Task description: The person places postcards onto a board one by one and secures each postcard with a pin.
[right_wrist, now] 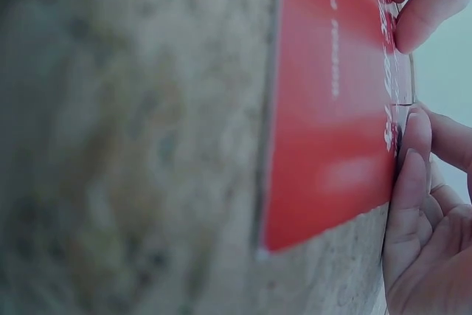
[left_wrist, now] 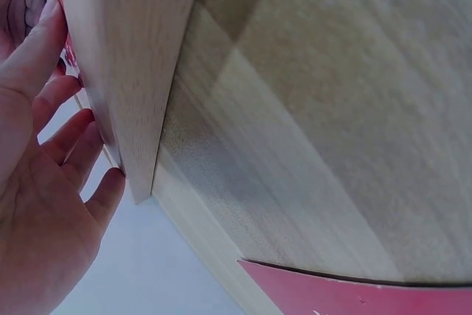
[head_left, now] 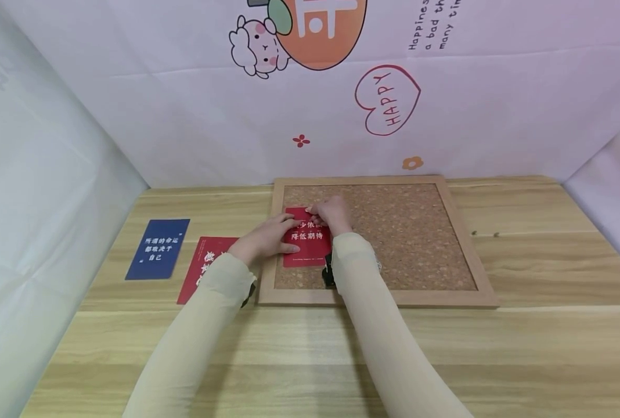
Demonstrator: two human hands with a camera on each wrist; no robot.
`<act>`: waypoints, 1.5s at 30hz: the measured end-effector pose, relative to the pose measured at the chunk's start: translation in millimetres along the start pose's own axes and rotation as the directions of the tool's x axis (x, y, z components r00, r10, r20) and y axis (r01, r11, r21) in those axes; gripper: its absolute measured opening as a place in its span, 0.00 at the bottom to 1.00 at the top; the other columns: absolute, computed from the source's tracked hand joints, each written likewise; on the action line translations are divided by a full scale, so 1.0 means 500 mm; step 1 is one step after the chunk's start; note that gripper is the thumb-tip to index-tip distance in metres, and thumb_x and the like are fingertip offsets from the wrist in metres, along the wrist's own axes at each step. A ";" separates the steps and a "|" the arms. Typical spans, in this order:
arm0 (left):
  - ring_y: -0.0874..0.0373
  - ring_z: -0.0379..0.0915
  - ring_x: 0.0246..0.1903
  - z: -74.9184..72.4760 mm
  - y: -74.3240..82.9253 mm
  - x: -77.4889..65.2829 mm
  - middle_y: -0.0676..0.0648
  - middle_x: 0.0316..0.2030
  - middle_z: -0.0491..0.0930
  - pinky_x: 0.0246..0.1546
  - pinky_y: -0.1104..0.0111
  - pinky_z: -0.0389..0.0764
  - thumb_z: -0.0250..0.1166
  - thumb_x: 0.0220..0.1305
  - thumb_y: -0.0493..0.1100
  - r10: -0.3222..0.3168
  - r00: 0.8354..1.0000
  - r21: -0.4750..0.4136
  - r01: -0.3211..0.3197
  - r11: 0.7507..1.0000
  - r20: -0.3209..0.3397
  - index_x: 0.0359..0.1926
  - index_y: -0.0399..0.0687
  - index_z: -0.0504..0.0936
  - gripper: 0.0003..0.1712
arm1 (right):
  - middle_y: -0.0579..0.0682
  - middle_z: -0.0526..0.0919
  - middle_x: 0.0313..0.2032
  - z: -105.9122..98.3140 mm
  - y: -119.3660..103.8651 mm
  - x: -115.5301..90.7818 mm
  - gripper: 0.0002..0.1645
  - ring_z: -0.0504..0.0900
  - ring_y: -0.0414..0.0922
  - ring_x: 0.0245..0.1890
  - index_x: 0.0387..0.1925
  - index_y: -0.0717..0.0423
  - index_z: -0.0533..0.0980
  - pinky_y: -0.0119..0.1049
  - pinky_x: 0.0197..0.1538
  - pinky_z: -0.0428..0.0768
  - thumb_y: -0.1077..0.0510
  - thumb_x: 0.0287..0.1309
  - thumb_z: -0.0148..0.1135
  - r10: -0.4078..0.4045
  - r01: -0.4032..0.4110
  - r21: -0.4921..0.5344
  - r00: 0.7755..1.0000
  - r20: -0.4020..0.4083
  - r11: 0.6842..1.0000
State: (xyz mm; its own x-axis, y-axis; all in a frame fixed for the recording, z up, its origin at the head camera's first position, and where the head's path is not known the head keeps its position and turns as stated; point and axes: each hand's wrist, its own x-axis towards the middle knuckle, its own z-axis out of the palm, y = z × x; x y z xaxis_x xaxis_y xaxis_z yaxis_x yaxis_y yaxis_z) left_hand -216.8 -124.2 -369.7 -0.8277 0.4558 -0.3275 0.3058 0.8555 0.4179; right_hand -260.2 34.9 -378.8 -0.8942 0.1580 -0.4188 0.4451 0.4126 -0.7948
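A: How would you do this step well?

B: From the near side on: I'd lean on neither the surface (head_left: 289,348) nor the front rim of the board (head_left: 425,299), since it might slide. The left hand (head_left: 267,238) should put light, even pressure on the red card (head_left: 307,249), so that it lies flat and square. At the far edge, I'd have the right hand (head_left: 335,213) press straight down; a sideways push could skew the card.

A: How are the hands set?

B: The left is spread, fingers nearly straight, touching the card without gripping. The right is curled, thumb and fingertips drawn together; whether they pinch a pin or only the card's edge, I can't tell.

A: And the card against them?

B: On the cork (head_left: 409,232), near the board's left side, between the hands: left hand at its left edge, right over its upper right part. Off the board, the other red card (head_left: 199,264) is partly hidden by the left sleeve (head_left: 226,284), with the blue card (head_left: 158,251) farther left. Beyond everything hangs the cloth (head_left: 195,116).
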 end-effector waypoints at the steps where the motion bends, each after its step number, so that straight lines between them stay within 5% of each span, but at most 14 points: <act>1: 0.42 0.44 0.74 0.000 0.000 0.000 0.40 0.73 0.52 0.72 0.48 0.53 0.62 0.64 0.50 0.000 1.000 0.001 0.000 1.000 0.001 0.71 0.45 0.59 0.39 | 0.45 0.77 0.15 0.000 0.000 0.000 0.11 0.75 0.36 0.15 0.34 0.60 0.83 0.26 0.21 0.74 0.55 0.57 0.65 -0.001 0.001 0.005 1.000 0.000 1.000; 12: 0.41 0.43 0.74 -0.003 0.003 -0.002 0.40 0.74 0.51 0.72 0.48 0.52 0.62 0.64 0.51 -0.002 1.000 -0.002 0.002 1.000 0.010 0.72 0.45 0.59 0.39 | 0.45 0.77 0.14 0.003 0.001 0.006 0.09 0.75 0.35 0.14 0.32 0.60 0.83 0.26 0.20 0.73 0.57 0.55 0.66 0.008 -0.008 0.045 1.000 -0.002 0.999; 45: 0.42 0.43 0.74 -0.001 0.003 -0.002 0.40 0.74 0.51 0.72 0.47 0.52 0.62 0.65 0.51 -0.010 1.000 0.003 0.010 1.000 0.014 0.72 0.46 0.58 0.39 | 0.46 0.79 0.15 0.000 0.000 0.002 0.10 0.77 0.37 0.17 0.29 0.57 0.84 0.30 0.27 0.75 0.54 0.56 0.66 -0.013 0.012 -0.068 1.000 -0.014 0.998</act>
State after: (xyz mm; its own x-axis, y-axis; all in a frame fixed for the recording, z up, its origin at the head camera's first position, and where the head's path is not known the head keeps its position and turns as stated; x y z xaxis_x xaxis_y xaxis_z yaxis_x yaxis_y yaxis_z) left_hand -215.9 -123.4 -368.4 -0.8239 0.4506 -0.3438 0.2987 0.8607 0.4124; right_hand -260.9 35.1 -379.3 -0.9005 0.1651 -0.4024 0.4302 0.4744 -0.7681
